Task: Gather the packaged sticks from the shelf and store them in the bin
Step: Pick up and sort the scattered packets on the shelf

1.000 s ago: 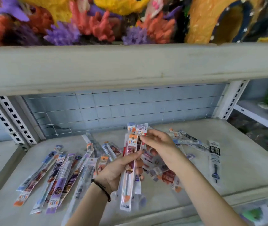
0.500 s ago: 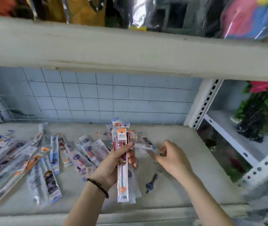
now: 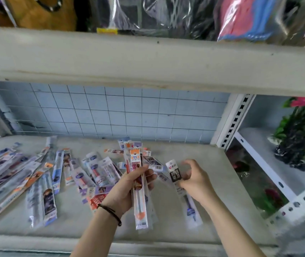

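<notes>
Packaged sticks bundle (image 3: 140, 204) upright in gripping left hand (image 3: 124, 191), tops toward tiled wall (image 3: 111, 112), right hand (image 3: 196, 180) pinching black-labelled packet (image 3: 175, 174)

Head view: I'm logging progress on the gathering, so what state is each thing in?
left hand, gripping the bundle of packets
bundle of packets, held upright above the shelf
right hand, pinching the black-labelled packet
black-labelled packet, held near its top
loose packets, lying scattered on the shelf

Pale blue wall tiles (image 3: 111, 112) fill mid-frame. A green plant (image 3: 300, 138) stands at right, and plastic bags (image 3: 185, 15) line the top.
</notes>
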{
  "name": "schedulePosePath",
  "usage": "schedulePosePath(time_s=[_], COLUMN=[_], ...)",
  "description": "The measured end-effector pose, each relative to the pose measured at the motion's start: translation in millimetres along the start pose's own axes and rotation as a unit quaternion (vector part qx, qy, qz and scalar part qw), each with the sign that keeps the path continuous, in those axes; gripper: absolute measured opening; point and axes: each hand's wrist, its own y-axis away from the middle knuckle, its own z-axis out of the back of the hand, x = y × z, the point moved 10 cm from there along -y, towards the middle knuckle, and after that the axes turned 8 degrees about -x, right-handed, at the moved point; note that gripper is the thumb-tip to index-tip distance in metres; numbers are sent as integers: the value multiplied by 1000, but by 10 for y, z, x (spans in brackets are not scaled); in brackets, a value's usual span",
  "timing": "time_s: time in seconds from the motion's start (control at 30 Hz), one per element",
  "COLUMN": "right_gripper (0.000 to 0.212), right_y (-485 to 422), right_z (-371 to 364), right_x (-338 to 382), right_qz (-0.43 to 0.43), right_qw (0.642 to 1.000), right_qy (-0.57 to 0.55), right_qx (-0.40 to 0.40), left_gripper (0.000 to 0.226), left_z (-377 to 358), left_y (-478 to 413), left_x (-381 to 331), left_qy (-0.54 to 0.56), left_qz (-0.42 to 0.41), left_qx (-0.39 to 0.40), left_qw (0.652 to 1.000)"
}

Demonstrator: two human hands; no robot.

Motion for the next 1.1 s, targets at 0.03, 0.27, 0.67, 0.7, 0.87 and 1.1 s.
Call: schedulePosePath(time_s=[0.03,0.27,0.67,0.7,0.87,1.1], right_gripper=[55,21,15,22,40,49], right_y=[-33,-19,-159,-199,-116,-108], right_z=[36,-169,-379,-353,-489,-343], right_x=[-22,438,485,400,266,245], right_qz=[-5,-72,29,41,137,97], right_qw=[1000,915,989,996,980,989], right_qy=[-18,-380,-136,-65,127,99], right_qx=[-18,114,56,38,74,57], left_gripper=[26,44,32,24,10,11], left_z=[7,-58,215,252,188,232], left_y=[-10,-18,-83,-86,-68,-68], left_x=[-6,40,-140,-155,-178,-148], left_qy=[1,-51,-105,-77,118,51], left_qz=[0,27,-21,-15,27,12], left_qx=[-3,33,18,13,59,46], left_qw=[1000,998,994,997,991,998])
